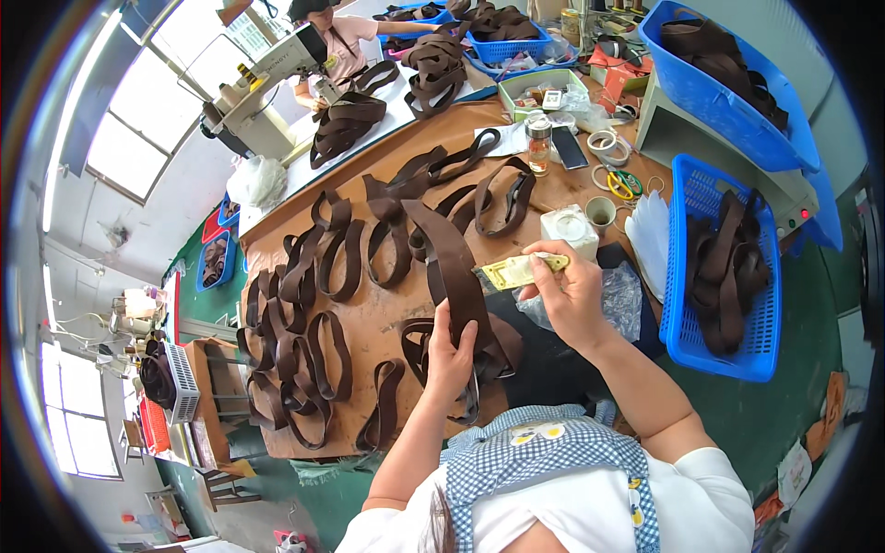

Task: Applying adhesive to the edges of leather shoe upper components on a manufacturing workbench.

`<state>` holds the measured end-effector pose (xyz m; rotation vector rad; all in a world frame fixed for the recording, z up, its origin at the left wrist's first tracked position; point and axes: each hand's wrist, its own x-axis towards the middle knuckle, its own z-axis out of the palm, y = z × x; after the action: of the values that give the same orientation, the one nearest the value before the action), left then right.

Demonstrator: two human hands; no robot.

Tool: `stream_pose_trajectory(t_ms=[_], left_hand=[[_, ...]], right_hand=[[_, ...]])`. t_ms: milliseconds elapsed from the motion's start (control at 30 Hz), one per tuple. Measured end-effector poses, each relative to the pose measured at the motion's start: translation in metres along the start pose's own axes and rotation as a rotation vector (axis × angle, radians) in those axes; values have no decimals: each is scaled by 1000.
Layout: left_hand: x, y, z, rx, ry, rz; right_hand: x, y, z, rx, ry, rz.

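My left hand (449,355) is closed on a wide dark brown fabric band (442,253), which runs up and away from me over the table. The fingers sit at the band's left edge, thumb toward its face. In my right hand (569,293) is a flat pale yellow utility knife (514,272), pinched between thumb and fingers. Its front end points left, close to the band's right edge; whether it touches cannot be made out. More brown band lies bunched below my left hand. Several brown band loops (339,263) stand and lie across the brown table top (369,318) to the left.
A blue basket (676,267) of brown bands stands at the right, another blue basket (793,152) above it. Nearby are a white block (569,230), scissors (624,184), a glass jar (538,146) and a phone (569,148). Across the table, a person (346,46) sits by a sewing machine (286,64).
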<state>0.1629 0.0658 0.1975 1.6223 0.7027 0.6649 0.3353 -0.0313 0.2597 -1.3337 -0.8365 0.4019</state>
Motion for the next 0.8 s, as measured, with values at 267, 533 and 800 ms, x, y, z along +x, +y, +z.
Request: stream_pose_trajectory(t_ms=[267, 533, 800], left_hand=[[5, -2, -7, -18, 20, 59], [20, 18, -17, -577, -33, -262], [35, 31, -40, -667, -249, -417]], right_hand=[[-18, -6, 3, -154, -116, -41], [-55, -5, -12, -322, -194, -184], [-65, 13, -46, -146, 64, 16]])
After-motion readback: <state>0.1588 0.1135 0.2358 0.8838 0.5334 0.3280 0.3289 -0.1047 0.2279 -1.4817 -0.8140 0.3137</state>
